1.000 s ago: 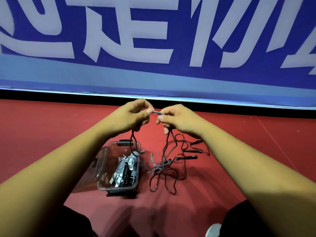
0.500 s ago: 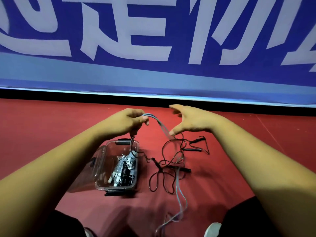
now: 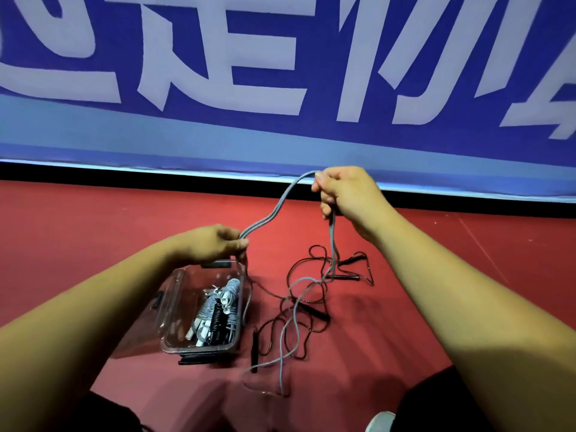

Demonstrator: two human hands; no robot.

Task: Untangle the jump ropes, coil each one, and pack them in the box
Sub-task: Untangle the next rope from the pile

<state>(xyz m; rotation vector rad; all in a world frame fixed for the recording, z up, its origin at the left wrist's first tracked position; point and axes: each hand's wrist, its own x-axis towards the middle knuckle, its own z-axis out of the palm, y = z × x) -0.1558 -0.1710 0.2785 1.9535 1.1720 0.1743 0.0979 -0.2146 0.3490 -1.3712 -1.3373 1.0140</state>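
Observation:
A grey jump rope (image 3: 274, 210) stretches doubled between my two hands. My left hand (image 3: 215, 244) pinches it just above the clear plastic box (image 3: 174, 307). My right hand (image 3: 346, 191) grips it higher up, to the right. From there the grey strands hang down and trail over the red floor. Thin black jump ropes (image 3: 305, 294) with black handles lie tangled under them. The box holds coiled grey and black ropes (image 3: 218, 313) with white handles.
The box's clear lid (image 3: 146, 319) stands open on its left side, and a black latch (image 3: 199, 359) sits at its near end. A blue banner with white characters (image 3: 280, 73) runs across the back. My knees frame the bottom edge.
My right hand, open half a second ago, has closed on the grey rope and lifted it up and right. The left hand sank toward the box. The grey strand pulled taut between them.

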